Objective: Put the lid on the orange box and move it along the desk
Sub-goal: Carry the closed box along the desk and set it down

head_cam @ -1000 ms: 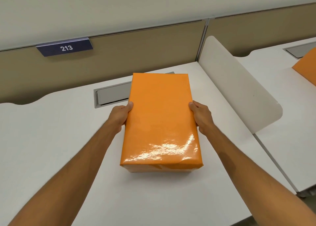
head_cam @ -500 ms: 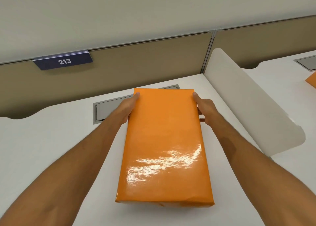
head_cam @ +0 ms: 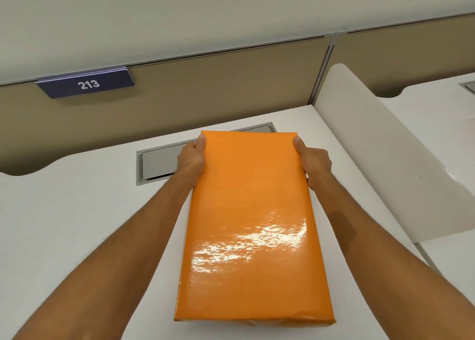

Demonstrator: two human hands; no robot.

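The glossy orange box (head_cam: 250, 226) lies lengthwise on the white desk (head_cam: 64, 224), its lid covering the top. My left hand (head_cam: 191, 157) grips the box's far left side, thumb on the top edge. My right hand (head_cam: 312, 159) grips the far right side the same way. Both forearms run along the box's long sides. The box's near end sits close to the bottom of the view.
A grey cable hatch (head_cam: 159, 162) is set into the desk behind the box, partly hidden by it. A white curved divider (head_cam: 380, 154) stands to the right, with another desk beyond. A tan partition with a "213" sign (head_cam: 87, 83) backs the desk.
Both hands have slid from the middle of the box's sides to its far end. The box now sits nearer to me in the view and the camera has tilted up.
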